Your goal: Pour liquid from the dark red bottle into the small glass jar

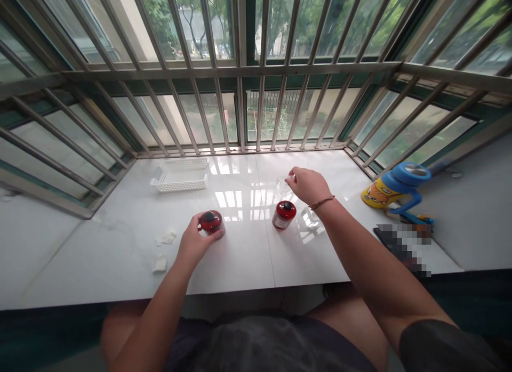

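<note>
On the left, my left hand (198, 239) is wrapped round a red bottle (212, 220) with a black top, standing on the white counter. A second red bottle (284, 215), with a pale label and a black top, stands upright to the right, touched by neither hand. Beyond it my right hand (307, 184) has its thumb and fingertips pinched at a clear object (283, 187), too faint to make out. Just right of the second bottle lies a clear glass-like piece (312, 218).
A white perforated basket (182, 176) sits at the back left. Crumpled white pieces (165, 237) lie on the left of the counter (240, 265). At the right are a blue and yellow bottle (384, 189) and a dark, partly blurred flat object (394, 244). Metal bars stand behind.
</note>
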`<state>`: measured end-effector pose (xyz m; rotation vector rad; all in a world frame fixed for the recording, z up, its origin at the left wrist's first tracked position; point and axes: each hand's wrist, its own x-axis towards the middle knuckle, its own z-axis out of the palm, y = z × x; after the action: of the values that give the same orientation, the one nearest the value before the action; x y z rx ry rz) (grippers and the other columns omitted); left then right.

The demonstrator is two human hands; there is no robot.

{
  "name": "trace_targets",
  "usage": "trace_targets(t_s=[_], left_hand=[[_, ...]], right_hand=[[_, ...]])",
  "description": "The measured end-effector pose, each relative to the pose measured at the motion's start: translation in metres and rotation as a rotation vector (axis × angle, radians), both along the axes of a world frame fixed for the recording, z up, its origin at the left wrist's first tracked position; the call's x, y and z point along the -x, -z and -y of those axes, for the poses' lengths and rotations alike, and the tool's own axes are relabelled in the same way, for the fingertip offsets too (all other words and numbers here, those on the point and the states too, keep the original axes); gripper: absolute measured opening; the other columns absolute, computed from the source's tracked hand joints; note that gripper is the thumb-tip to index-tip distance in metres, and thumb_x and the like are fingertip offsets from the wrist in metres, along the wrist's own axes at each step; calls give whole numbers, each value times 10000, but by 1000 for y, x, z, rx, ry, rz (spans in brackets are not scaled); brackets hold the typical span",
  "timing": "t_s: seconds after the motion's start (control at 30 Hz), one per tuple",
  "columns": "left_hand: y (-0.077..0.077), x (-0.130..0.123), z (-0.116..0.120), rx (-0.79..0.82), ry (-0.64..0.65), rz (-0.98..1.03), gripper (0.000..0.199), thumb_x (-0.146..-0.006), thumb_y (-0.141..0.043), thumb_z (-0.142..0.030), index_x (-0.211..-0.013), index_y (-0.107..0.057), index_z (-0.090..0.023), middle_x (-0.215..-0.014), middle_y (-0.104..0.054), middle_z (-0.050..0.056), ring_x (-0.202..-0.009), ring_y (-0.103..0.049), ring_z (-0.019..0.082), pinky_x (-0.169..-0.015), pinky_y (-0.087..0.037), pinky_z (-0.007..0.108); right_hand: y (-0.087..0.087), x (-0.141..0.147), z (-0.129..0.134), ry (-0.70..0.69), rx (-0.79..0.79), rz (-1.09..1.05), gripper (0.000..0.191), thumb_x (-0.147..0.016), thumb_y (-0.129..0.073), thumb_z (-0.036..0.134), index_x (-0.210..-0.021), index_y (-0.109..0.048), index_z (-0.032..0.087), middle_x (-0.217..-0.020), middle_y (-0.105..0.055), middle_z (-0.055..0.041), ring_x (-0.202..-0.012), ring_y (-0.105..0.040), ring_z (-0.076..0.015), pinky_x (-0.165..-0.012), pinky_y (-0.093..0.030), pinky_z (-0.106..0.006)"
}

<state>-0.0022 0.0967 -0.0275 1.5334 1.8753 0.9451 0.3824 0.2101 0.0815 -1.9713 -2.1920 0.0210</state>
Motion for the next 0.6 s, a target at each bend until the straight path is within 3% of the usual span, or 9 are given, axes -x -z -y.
trace_targets(t_s=[0.1, 0.2, 0.27, 0.37, 0.43, 0.47, 0.53, 0.6], left_hand=[[1, 4, 20, 22, 16, 12, 748, -703, -938, -531, -1337, -608, -307, -1278, -758, 73, -1108, -749, 341, -1010, -596, 529], [5, 5, 38, 19, 39, 29, 727, -735, -921, -526, -1355, -599, -326, -1291, -750, 64, -1131, -752, 336, -1050, -592, 553], [10, 6, 48, 3, 45, 28, 789, -728, -926, -528, -1402, -571, -322, -1368, -718, 81, -1198, -735, 346, -1095, -577, 573], [10, 3, 62, -134, 24, -15, 993, -676, -958, -547, -1511, -492, -278, -1568, -574, 148, -1393, -617, 399, -1136, -558, 606], [-4, -2, 71, -283, -4, -68, 905, -763, -912, -530, -1524, -497, -271, -1584, -548, 153, -1421, -587, 396, -1109, -585, 599], [-16, -5, 76, -363, -17, -96, 746, -847, -852, -494, -1491, -541, -282, -1519, -599, 138, -1366, -627, 376, -1077, -609, 587], [-48, -14, 89, -498, 41, -154, 425, -957, -728, -375, -1371, -646, -323, -1328, -706, 98, -1210, -705, 341, -1009, -639, 583], [-83, -23, 107, -615, 136, -167, 412, -948, -685, -272, -1347, -676, -375, -1212, -753, 75, -1109, -738, 332, -968, -651, 606]], right_hand=[[-26, 4, 28, -32, -165, -86, 288, -1053, -555, 422, -1188, -690, 206, -1021, -795, -88, -860, -702, -246, -703, -437, -331], [-38, 12, 64, -109, -311, -217, 269, -1039, -595, 461, -1114, -699, 225, -896, -767, -49, -735, -668, -215, -663, -429, -328], [-35, 21, 89, -157, -307, -253, 262, -1048, -591, 467, -1117, -692, 236, -885, -756, -42, -738, -672, -211, -680, -449, -330], [-16, 39, 122, -225, -207, -245, 211, -1066, -575, 421, -1139, -672, 248, -917, -760, -48, -798, -699, -230, -712, -475, -342], [4, 52, 140, -263, -125, -217, 170, -1068, -576, 387, -1121, -660, 249, -957, -766, -59, -842, -712, -245, -721, -482, -349], [15, 57, 147, -276, -83, -200, 153, -1067, -579, 375, -1104, -655, 248, -964, -766, -63, -857, -716, -251, -719, -482, -351], [37, 66, 159, -287, -16, -165, 128, -1064, -583, 353, -1077, -649, 243, -951, -760, -67, -860, -719, -259, -699, -476, -355], [55, 72, 167, -284, 21, -140, 114, -1060, -587, 337, -1069, -644, 239, -933, -753, -65, -857, -721, -263, -685, -471, -356]])
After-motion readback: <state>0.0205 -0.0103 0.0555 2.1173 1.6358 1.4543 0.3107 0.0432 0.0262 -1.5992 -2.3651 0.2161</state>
